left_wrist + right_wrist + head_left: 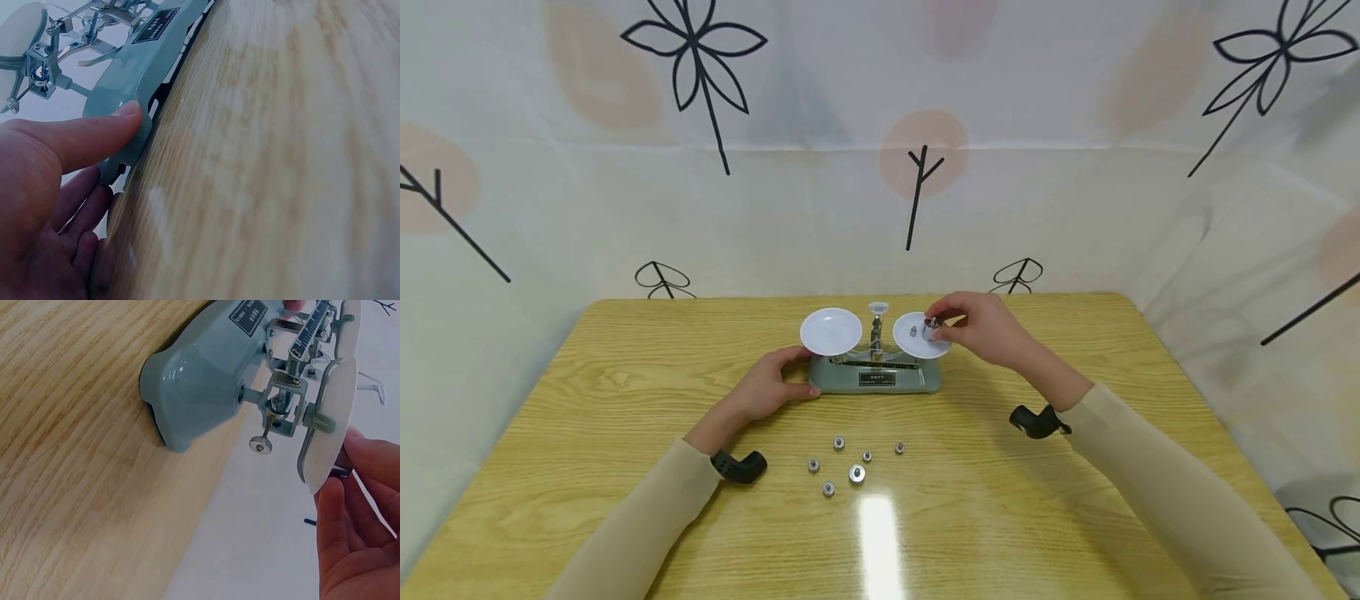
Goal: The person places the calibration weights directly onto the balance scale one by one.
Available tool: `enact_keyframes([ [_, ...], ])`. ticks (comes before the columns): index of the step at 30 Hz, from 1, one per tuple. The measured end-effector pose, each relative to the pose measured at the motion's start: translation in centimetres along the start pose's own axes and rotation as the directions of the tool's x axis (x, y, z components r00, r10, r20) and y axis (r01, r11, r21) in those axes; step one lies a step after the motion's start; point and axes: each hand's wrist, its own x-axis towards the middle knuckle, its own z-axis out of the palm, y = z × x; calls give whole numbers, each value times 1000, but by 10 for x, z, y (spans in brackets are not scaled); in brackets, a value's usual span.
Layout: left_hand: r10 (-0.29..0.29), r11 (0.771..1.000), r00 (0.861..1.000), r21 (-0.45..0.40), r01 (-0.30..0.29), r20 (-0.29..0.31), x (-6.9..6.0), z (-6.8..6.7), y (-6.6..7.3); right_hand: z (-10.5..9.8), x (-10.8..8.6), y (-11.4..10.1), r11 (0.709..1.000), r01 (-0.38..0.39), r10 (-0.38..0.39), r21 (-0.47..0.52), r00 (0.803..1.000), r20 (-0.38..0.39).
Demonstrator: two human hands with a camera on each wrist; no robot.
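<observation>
A green-grey balance scale (875, 379) with two white pans stands near the table's back edge. My left hand (765, 385) grips the left end of its base. In the left wrist view the thumb (106, 134) lies on the base's front and the other fingers reach behind its end. At the right pan (912, 346), my right hand (985, 327) pinches a metal weight (929, 331) at the pan's right side. A smaller weight (913, 331) stands on that pan beside it. Nothing lies on the left pan (831, 332). The right wrist view shows the pinched weight mostly hidden behind the pan.
Several small metal weights (857, 474) stand loose on the wooden table (625, 400) in front of the scale. A patterned cloth (820, 225) hangs behind the table. The scale's adjusting knob (260, 445) sticks out below the right pan.
</observation>
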Motion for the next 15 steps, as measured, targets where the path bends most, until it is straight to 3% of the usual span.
enact_keyframes([
  [7,1,1000,1000,5,-1,-1,4,0,-18,-1,-1,1,1000,-8,8,28,1000,2],
  [15,11,1000,1000,-5,-11,5,5,-1,-22,-4,-4,1,998,-16,16,56,1000,-8],
])
